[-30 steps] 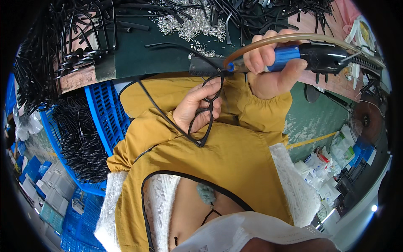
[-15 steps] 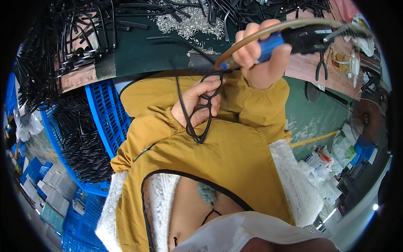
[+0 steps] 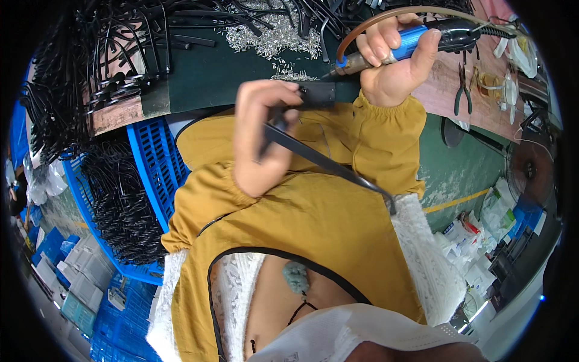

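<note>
My left hand [image 3: 262, 136], smeared by motion, is closed on a black eyeglass frame; the front of the frame is mostly hidden behind the fingers. One long black temple [image 3: 338, 166] slants down to the right across my yellow apron. My right hand [image 3: 395, 63] grips a powered screwdriver [image 3: 410, 43] with a blue and black body and a brown hose [image 3: 386, 24]. Its thin tip points left, just above a small black block [image 3: 318, 95] at the table's near edge. Small silver screws [image 3: 294, 74] lie beside the tip.
A larger heap of silver screws [image 3: 271, 36] lies farther back on the dark mat. Black temples [image 3: 129, 36] pile up at the left. Black-handled pliers [image 3: 462, 99] rest at the right. Below the table at left stands a blue basket [image 3: 148, 175] of black frames [image 3: 117, 205].
The screwdriver has moved up and right, away from the frame. My left hand has shifted slightly left and turned the eyeglass frame, so a temple now points down to the right.
</note>
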`<state>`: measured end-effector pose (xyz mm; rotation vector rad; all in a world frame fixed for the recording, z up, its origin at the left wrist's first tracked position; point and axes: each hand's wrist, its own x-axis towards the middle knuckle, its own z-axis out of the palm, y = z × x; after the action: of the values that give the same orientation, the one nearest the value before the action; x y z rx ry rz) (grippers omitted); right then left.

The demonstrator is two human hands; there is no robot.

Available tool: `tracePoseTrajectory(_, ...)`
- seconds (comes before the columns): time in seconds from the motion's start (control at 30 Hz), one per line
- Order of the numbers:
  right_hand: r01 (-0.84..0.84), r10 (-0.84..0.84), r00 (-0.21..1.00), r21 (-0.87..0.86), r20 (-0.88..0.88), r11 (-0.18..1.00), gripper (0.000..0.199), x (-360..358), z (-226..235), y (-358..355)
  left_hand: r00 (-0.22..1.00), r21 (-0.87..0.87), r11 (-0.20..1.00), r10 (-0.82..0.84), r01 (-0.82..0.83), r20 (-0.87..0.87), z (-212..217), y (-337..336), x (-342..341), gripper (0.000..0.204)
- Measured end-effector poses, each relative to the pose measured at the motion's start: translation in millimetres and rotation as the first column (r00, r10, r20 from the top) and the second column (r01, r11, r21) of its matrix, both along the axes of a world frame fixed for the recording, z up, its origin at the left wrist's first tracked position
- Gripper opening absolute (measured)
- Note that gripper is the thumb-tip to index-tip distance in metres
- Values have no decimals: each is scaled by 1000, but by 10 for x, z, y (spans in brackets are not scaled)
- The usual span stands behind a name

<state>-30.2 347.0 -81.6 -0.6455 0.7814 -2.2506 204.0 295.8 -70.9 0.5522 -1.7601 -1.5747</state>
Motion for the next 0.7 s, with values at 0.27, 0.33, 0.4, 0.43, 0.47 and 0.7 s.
tracePoseTrajectory(0.27, -226, 223, 974, -63, -46, 972, 42, 173, -17, -149, 991, -46, 999, -20, 26, 134, -144, 163, 158, 37)
tracePoseTrajectory(0.33, -188, 186, 981, -31, -48, 982, 42, 179, -35, -168, 990, -46, 995, -83, 89, 116, -122, 157, 241, 43)
tracePoseTrajectory(0.4, -171, 171, 985, -26, -26, 985, 42, 205, -41, -161, 961, -98, 981, -138, 165, 239, -94, 169, 290, 45)
tracePoseTrajectory(0.43, -176, 176, 984, -40, -5, 984, 41, 223, -39, -155, 957, -108, 979, -139, 171, 256, -84, 166, 302, 45)
tracePoseTrajectory(0.47, -180, 181, 983, -55, 15, 982, 41, 245, -35, -148, 951, -131, 972, -152, 192, 271, -75, 164, 305, 46)
tracePoseTrajectory(0.7, -260, 265, 964, 139, -19, 956, 48, 292, 0, -165, 946, -248, 926, -229, 284, 229, -85, 23, 275, 48)
